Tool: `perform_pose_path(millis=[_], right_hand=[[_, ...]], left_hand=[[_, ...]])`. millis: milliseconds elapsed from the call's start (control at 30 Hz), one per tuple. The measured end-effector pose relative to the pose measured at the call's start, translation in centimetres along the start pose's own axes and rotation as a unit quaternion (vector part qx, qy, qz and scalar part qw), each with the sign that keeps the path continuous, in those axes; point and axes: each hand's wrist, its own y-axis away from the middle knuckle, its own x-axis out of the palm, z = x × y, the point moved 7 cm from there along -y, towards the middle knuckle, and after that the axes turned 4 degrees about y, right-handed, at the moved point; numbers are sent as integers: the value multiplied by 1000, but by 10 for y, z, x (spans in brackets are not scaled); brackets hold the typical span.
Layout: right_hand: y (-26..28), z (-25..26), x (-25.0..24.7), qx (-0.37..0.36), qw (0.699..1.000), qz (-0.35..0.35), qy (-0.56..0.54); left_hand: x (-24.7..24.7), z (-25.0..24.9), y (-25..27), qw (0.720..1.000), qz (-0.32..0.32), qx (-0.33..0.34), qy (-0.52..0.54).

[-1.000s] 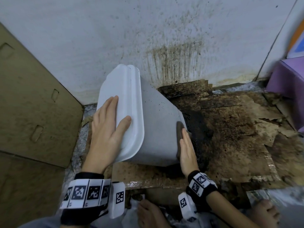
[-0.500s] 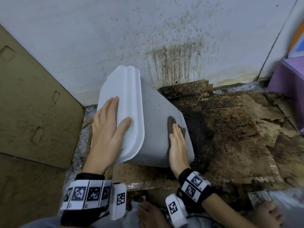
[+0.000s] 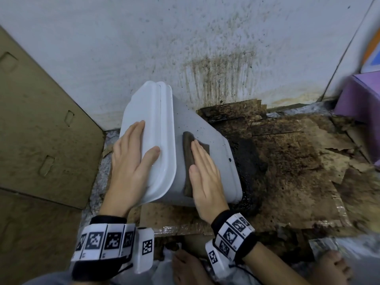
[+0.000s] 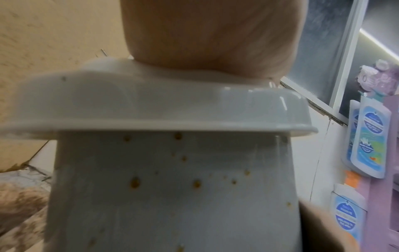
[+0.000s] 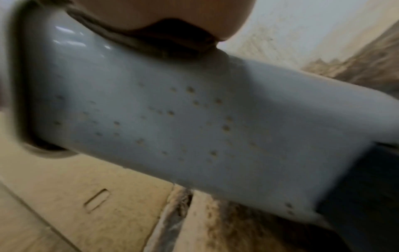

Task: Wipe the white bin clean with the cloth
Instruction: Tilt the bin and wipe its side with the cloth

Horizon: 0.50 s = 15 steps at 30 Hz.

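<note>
Right now the white bin (image 3: pixel 207 161) lies tipped on its side on stained cardboard (image 3: pixel 287 171) below the spattered wall (image 3: pixel 185 48), its lidded top toward the plain cardboard sheet (image 3: pixel 41 130). Flat against that lid (image 3: pixel 156 128) rests the left hand (image 3: pixel 131 163), fingers straight and thumb spread. On the bin's upward side the right hand (image 3: pixel 203 177) presses the dark cloth (image 3: pixel 188 149) down, fingers straight and together. Brown specks dot the bin's near side in both wrist views
</note>
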Motion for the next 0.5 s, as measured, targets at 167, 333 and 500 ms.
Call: perform_pose_path(millis=[167,333,500], right_hand=[[11,-65,-4,54,998,-18,-12],[28,-126,-8,167,986,-7,-21],[29,-131,-4,186,982,7,-22]], left_hand=[[-4,5,1,1000,-4,-13,24],[-6,7,3,999,-7,-16,36],[-6,4,2,999,-12,-15,38]])
